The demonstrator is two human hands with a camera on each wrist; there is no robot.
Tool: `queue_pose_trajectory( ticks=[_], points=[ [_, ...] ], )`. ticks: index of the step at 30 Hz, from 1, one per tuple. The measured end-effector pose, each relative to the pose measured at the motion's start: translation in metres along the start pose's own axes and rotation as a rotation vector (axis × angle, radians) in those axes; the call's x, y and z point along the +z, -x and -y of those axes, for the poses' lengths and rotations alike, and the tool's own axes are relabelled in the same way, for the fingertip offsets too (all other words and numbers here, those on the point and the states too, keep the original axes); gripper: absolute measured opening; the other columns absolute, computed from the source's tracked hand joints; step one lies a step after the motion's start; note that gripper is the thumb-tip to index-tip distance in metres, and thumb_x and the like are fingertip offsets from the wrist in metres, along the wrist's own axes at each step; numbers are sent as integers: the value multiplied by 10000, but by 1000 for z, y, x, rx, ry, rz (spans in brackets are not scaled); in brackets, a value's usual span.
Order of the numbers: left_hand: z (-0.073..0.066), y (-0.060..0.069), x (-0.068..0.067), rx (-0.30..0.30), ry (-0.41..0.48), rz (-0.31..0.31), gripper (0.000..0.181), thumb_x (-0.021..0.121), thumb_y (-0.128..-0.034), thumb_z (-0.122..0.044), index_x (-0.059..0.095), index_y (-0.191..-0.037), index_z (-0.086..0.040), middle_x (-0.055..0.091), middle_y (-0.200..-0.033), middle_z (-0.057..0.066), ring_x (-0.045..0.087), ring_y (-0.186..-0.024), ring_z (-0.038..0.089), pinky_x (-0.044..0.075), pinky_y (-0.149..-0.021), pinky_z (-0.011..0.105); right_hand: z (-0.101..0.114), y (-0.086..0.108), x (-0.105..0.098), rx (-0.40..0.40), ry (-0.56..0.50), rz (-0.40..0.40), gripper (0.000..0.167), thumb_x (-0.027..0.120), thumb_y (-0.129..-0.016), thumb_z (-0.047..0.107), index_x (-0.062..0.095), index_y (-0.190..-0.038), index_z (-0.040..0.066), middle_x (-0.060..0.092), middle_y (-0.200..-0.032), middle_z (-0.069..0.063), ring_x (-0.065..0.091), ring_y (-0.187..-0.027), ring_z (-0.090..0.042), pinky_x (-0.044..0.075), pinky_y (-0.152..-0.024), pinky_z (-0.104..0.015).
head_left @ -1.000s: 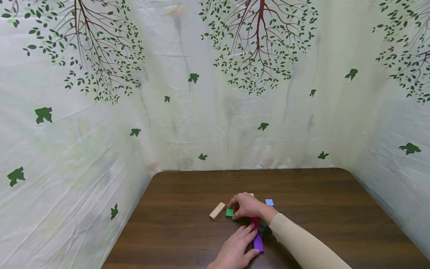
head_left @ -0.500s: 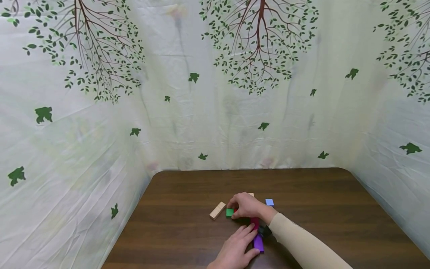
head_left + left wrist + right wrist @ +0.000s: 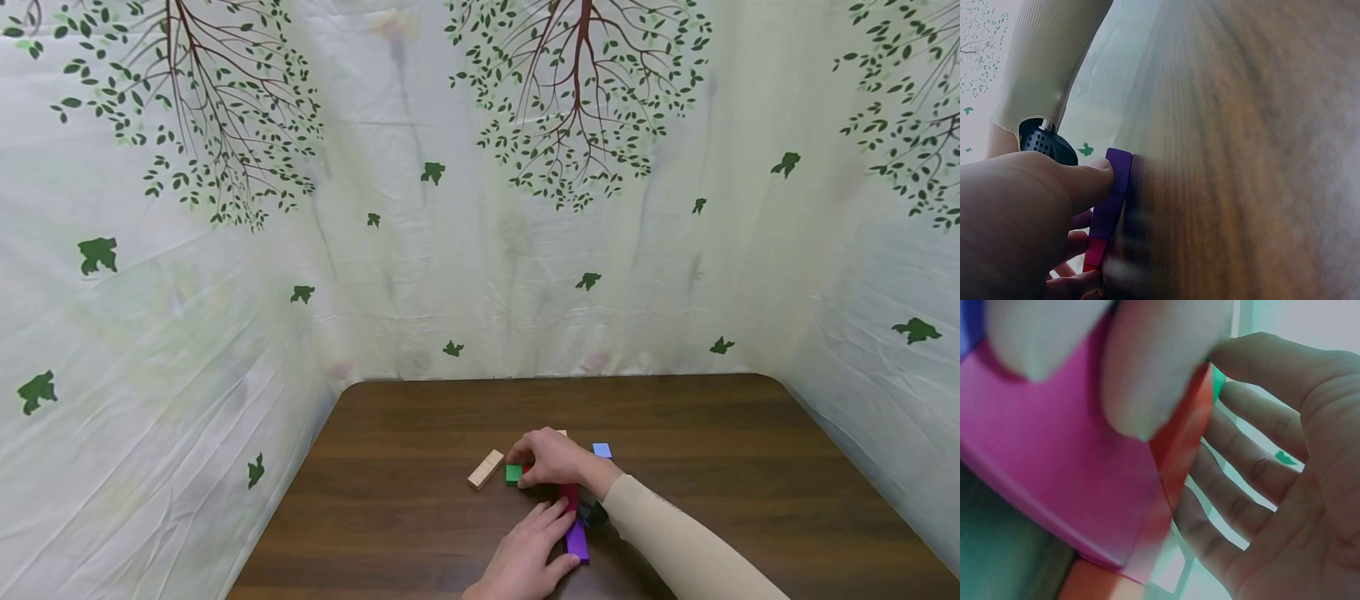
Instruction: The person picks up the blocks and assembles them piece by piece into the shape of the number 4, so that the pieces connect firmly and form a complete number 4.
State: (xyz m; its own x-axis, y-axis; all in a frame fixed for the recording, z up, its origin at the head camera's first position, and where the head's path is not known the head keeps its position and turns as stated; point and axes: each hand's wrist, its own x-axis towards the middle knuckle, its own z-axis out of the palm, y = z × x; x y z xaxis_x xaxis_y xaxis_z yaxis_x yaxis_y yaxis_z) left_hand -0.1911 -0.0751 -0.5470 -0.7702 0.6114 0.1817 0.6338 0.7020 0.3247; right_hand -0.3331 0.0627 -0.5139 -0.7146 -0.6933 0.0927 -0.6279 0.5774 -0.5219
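In the head view a bent row of coloured blocks lies on the table. Its near part is a purple block (image 3: 577, 543), followed by a magenta block (image 3: 571, 495). My left hand (image 3: 523, 557) rests along the row's left side, thumb near the purple end and extended fingers by the magenta part. Farther along, my right hand (image 3: 553, 458) curls over the row with thumb and fingers around a red block (image 3: 527, 473); the right wrist view shows this red block (image 3: 1185, 434) between them. A green block (image 3: 513, 475) sits beside it. The palm hides the row's middle.
A light wooden block (image 3: 486, 469) lies left of the row. A light blue block (image 3: 602, 450) lies beyond the right wrist, and another pale wooden piece (image 3: 562, 432) peeks out behind the right hand. A printed curtain (image 3: 525, 333) surrounds the brown table (image 3: 420, 533).
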Motion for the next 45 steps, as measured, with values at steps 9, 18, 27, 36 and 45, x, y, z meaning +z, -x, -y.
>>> queue_pose_trajectory(
  ticks=[9, 18, 27, 36, 45],
  points=[
    [-1, -2, 0, -20, 26, 16, 575, 603, -994, -450, 519, -1486, -164, 422, -1564, 7, 421, -1408, 276, 402, -1097, 404, 6, 18, -25, -3, -29, -49, 327, 823, -850, 207, 750, -1166, 171, 680, -1081, 2, 656, -997, -197, 537, -838, -321],
    [0, -3, 1, -46, 39, 34, 578, 615, -986, -448, 509, -1496, -197, 409, -1572, -6, 413, -1415, 270, 410, -1089, 433, -1, 51, -39, 92, -19, -148, 337, 809, -847, 179, 739, -1173, 129, 679, -1043, -34, 642, -968, -255, 536, -822, -402],
    [0, -1, 0, -30, 41, -4, 571, 625, -983, -430, 526, -1485, -175, 420, -1568, -6, 422, -1408, 283, 412, -1087, 428, -15, 84, -38, 144, -4, -238, 356, 857, -796, 193, 749, -1122, 99, 675, -993, -14, 657, -928, -235, 552, -789, -399],
    [2, -1, 3, -24, 40, -12, 573, 620, -981, -454, 531, -1481, -189, 425, -1564, -28, 427, -1405, 263, 425, -1075, 415, -27, 98, -28, 200, 52, -267, 326, 864, -783, 177, 763, -1090, 140, 655, -938, 63, 621, -859, -154, 529, -762, -384],
    [4, -3, 2, -1, 41, -18, 575, 623, -981, -453, 533, -1480, -181, 439, -1555, -16, 433, -1395, 218, 445, -1053, 386, -35, 97, -20, 228, 126, -292, 258, 874, -756, 166, 776, -994, 187, 639, -910, 87, 606, -823, -131, 527, -758, -373]
  ],
)
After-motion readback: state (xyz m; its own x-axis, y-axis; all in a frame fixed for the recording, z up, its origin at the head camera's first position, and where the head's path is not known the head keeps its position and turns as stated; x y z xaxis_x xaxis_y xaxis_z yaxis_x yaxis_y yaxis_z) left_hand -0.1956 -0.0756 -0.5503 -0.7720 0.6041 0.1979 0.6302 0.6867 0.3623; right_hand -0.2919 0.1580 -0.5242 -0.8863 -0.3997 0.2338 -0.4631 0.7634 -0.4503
